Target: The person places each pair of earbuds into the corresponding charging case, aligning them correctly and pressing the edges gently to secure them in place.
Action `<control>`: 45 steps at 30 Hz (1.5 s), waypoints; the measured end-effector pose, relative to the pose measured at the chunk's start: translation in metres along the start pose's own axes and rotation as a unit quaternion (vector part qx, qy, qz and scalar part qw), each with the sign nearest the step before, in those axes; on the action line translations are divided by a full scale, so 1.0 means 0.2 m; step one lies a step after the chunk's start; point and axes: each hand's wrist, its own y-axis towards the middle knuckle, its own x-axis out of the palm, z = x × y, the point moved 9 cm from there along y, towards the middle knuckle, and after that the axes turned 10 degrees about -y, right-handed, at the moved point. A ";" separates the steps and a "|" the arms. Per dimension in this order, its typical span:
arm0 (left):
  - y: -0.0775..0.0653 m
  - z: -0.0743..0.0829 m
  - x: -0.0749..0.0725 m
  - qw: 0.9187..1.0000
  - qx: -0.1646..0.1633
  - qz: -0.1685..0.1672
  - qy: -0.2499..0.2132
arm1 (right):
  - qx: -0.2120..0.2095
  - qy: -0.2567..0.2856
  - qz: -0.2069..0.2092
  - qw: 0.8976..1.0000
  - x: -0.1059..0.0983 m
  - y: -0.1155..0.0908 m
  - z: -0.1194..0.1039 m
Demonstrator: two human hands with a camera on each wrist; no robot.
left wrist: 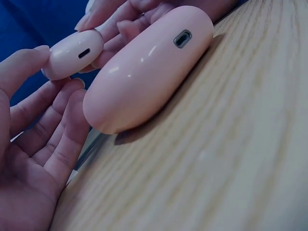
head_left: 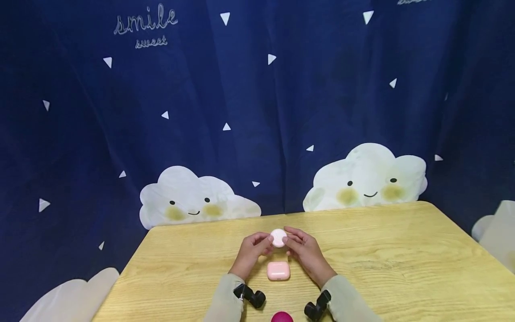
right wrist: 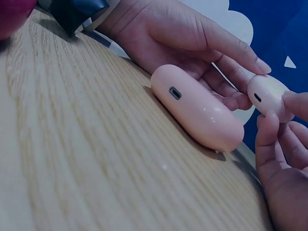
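Both hands hold a small, round, pale pink-white case (head_left: pixel 278 237) with a slot-like port in its side, close over the table. My left hand (head_left: pixel 252 252) pinches it at the left edge, thumb on the near face and fingers behind. From the right, my right hand (head_left: pixel 309 256) grips the opposite edge, its thumb on the face. In the left wrist view the white case (left wrist: pixel 72 54) shows its dark port between the fingertips. A glossy pink earbud case (head_left: pixel 278 271) lies on the table between the wrists, its metal-rimmed port facing the person.
The pale wooden table (head_left: pixel 185 268) carries a round magenta object (head_left: pixel 282 317) near the front, partly cut off by the frame. Black wrist cameras (head_left: pixel 249 295) sit on both sleeves. Behind the table hangs a dark blue curtain (head_left: pixel 257 89) with clouds and triangles.
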 end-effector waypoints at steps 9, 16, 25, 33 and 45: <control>0.02 0.03 0.02 0.999 -0.006 -0.007 -0.032 | -0.002 -0.003 0.007 1.000 -0.01 0.02 -0.01; -0.01 0.04 0.02 0.999 -0.006 -0.011 -0.039 | 0.002 -0.012 0.004 1.000 0.00 0.00 0.00; 0.00 0.03 0.00 0.999 0.010 0.002 -0.032 | -0.012 -0.002 -0.003 1.000 0.01 0.00 -0.02; -0.01 0.00 -0.01 0.999 0.004 -0.001 -0.043 | -0.009 0.000 0.008 1.000 0.00 0.00 0.01; -0.02 0.01 -0.02 0.999 0.015 -0.006 -0.040 | -0.020 -0.005 0.006 1.000 0.00 0.00 0.00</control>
